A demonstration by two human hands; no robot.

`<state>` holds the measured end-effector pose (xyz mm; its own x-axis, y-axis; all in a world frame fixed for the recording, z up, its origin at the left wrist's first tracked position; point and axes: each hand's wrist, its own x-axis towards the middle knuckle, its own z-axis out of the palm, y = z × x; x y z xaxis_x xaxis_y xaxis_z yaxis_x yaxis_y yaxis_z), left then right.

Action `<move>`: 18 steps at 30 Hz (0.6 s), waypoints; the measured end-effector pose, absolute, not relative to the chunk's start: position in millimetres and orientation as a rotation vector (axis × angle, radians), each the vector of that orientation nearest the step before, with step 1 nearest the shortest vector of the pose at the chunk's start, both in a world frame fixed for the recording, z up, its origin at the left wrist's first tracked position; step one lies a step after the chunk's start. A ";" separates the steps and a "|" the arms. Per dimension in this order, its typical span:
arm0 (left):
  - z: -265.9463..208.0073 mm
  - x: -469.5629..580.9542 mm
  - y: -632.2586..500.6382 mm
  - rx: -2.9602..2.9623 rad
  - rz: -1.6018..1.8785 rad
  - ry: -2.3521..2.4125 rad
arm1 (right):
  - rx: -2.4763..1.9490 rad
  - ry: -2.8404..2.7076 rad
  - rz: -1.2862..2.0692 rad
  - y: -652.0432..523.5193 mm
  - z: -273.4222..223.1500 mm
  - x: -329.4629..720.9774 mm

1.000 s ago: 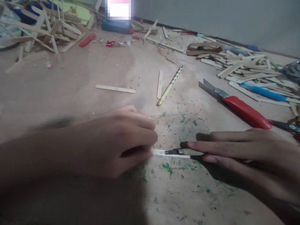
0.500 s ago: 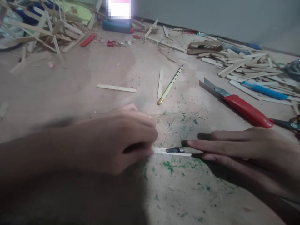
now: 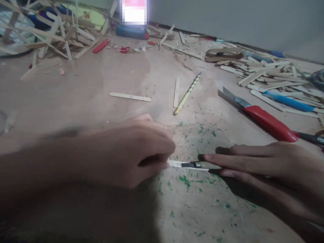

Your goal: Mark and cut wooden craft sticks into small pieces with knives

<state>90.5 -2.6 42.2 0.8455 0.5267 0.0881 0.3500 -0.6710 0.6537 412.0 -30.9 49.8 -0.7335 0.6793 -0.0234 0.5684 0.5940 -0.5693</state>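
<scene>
My left hand presses down on a pale craft stick, its fingers closed over the left end and hiding it. In my right hand is a small carving chisel with a wooden handle and a metal ferrule. Its blade lies low along the stick, pointing left toward my left fingers. The handle's rear end is hidden under my right hand. Beyond the hands, a yellow patterned pencil lies beside a short marked craft stick; another marked stick is farther left.
A red-handled utility knife lies right, its blade pointing away, with black-handled scissors behind it. A blue tube rests by a craft-stick pile. Loose sticks heap up at back left. Green marks stain the table.
The whole view has shifted slightly, so everything appears a little lower and to the right. The chisel blade has rolled somewhat on the stick; both hands keep their holds.
</scene>
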 end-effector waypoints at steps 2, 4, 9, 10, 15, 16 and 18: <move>42.5 91.0 -2.4 2.371 0.359 0.639 | -1.037 -2.604 0.860 -30.1 47.9 411.9; 42.7 90.9 -2.7 2.373 0.357 0.638 | -1.033 -2.569 0.880 -29.4 46.3 411.4; 42.7 90.1 -2.9 2.368 0.357 0.641 | -1.007 -2.586 0.873 -28.0 46.7 409.1; 42.6 90.1 -2.8 2.367 0.353 0.640 | -0.996 -2.593 0.868 -28.0 47.3 408.3; 41.9 90.0 -2.5 2.364 0.364 0.622 | -0.971 -2.586 0.872 -28.4 48.5 403.7; 41.9 89.9 -2.8 2.367 0.371 0.619 | -0.972 -2.584 0.857 -28.7 48.5 403.1; 42.3 89.5 -3.6 2.373 0.370 0.625 | -0.971 -2.599 0.831 -29.5 48.8 402.5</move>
<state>89.5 -3.6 42.3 0.8467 0.5224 0.1009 0.3396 -0.6766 0.6534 402.5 -29.5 48.8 -0.7485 0.6626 0.0286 0.5231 0.6163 -0.5886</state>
